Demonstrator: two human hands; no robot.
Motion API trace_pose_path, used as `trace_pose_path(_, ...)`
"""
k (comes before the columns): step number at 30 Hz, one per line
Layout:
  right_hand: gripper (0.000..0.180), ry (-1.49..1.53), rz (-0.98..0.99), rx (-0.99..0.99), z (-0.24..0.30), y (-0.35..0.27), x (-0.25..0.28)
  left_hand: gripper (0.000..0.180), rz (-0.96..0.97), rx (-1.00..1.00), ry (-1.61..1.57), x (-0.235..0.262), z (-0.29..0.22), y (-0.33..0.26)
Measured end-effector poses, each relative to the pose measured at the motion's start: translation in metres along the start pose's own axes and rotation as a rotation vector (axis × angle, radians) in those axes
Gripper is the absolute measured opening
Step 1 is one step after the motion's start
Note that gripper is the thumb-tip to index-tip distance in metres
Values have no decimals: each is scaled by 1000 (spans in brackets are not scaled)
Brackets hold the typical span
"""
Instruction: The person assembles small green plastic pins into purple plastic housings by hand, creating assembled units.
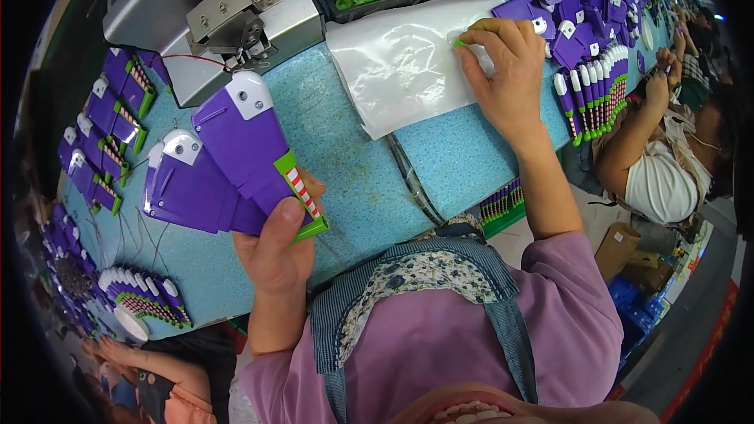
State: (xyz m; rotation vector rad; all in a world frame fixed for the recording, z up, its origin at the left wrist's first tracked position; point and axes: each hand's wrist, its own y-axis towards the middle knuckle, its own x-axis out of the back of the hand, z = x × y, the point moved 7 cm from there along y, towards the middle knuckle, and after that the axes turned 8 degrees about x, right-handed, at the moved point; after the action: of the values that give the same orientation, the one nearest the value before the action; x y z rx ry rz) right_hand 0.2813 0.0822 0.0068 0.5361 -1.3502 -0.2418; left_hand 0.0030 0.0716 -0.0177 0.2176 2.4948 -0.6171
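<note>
My left hand (276, 251) is wrapped round the striped end of a purple plastic toy wing (247, 137), raised above the table. The wing has two overlapping panels with white screwed tips, and a green edge piece with red and white stripes. My right hand (510, 78) is closed in a pinch on a small green plastic piece (459, 43), over a white plastic sheet (408, 55). The exact shape of that piece is too small to make out.
A black tray (357, 12) of small green parts stands at the back. A metal machine (228, 20) is at the back left. More purple wings (114, 110) lie at left, with others (593, 12) piled at right. Co-workers (667, 149) sit on both sides.
</note>
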Motion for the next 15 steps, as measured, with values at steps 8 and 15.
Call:
trace_pose_path(8,15,384,-81,-118,16,2,16,39,61,45,-124,3,6,-5)
trace_pose_path(15,17,1241,61,-278,80,-4,11,37,-4,-238,408,-12,9,-9)
